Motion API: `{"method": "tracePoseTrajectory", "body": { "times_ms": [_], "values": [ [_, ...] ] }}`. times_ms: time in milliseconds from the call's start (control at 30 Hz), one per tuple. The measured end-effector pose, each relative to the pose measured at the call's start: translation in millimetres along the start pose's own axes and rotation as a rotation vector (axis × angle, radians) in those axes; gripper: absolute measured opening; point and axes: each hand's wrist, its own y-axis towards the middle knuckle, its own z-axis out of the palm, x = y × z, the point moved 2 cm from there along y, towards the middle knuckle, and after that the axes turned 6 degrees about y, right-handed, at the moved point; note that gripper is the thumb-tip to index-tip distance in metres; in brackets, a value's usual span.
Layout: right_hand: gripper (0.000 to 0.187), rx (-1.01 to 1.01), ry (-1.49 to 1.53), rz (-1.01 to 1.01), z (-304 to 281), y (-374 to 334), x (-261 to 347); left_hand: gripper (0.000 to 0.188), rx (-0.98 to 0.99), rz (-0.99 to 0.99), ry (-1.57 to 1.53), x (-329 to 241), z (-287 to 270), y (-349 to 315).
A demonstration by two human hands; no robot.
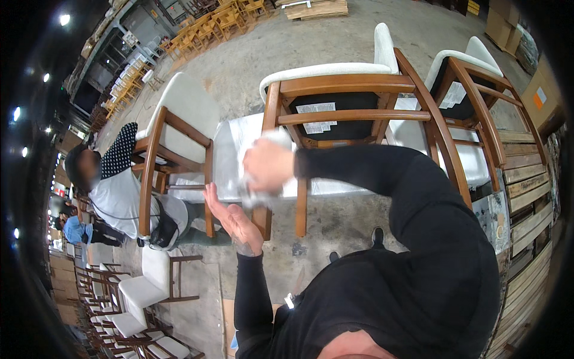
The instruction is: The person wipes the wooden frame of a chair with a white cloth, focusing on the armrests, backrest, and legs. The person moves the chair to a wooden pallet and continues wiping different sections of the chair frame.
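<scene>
My right hand (pixel 269 166) is closed in a fist around a blurred white cloth (pixel 278 139), which shows above and below the fingers. My left hand (pixel 236 222) is just below and to the left of it, fingers stretched out and nothing in the palm. Both are beside the brown wooden legs of a chair (pixel 353 85) with pale upholstery, tipped so that its black underside and white labels (pixel 317 117) face me. It rests on a bench with a whitish covering (pixel 227 158). Whether the cloth touches the wood cannot be made out.
Another chair (pixel 185 113) stands on the bench to the left, with a person in a white shirt (pixel 119 200) beside it. A third chair (pixel 472 90) is at the right, near wooden pallets (pixel 526 197) and a cardboard box (pixel 543 99). Several chairs (pixel 143 287) crowd the lower left.
</scene>
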Motion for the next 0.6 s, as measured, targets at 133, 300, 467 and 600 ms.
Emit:
{"method": "tracePoseTrajectory", "body": {
  "times_ms": [133,300,467,600],
  "values": [
    [0.047,0.046,0.017,0.187,-9.3,-1.2,-26.1,0.079,0.037,0.024,0.022,-0.2,2.9,2.6],
    [0.047,-0.272,-0.115,0.613,-5.2,36.7,-96.5,0.080,0.084,0.047,0.036,2.2,6.3,4.1],
    [0.044,-0.568,0.320,0.376,47.6,-19.9,36.2,0.077,0.070,0.065,-0.068,3.5,3.4,2.4],
    [0.075,-0.904,1.034,0.412,79.1,-67.5,134.6,0.075,0.102,0.207,-0.039,-1.5,0.9,0.6]
  ]
}}
